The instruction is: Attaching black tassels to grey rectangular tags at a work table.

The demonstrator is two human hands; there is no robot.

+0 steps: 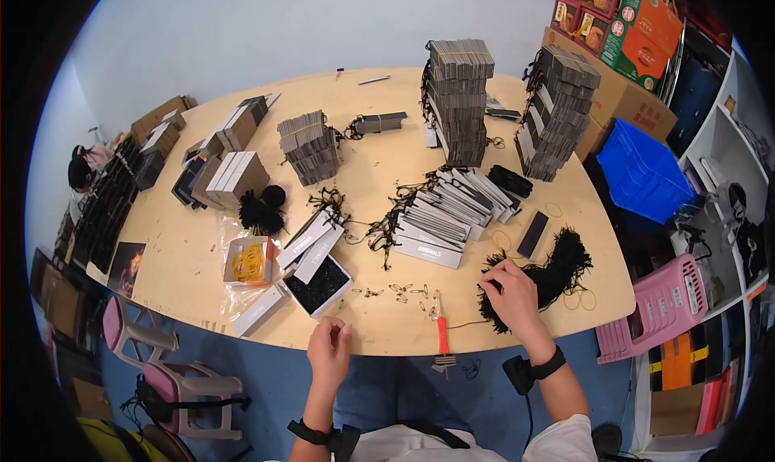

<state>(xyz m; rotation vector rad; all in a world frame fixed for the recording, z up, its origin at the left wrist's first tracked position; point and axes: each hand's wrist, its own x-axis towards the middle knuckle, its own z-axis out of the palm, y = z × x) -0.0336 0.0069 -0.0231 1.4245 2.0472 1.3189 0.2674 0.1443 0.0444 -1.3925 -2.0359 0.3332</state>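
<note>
Rounded wooden worktable [186, 260] against pale wall; right hand [510, 291] down on heap of black string loops [542, 275], fingers curled as if plucking one; left hand [329, 351] at table edge, fingertips pinched, contents too small to tell; safety pins [397, 289] scattered between, within reach; hang tags [440, 220] fanned behind.

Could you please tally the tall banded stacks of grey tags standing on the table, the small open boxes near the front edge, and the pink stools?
Tall stacks of grey tags: 3
Small open boxes: 2
Pink stools: 2
Total: 7
</note>
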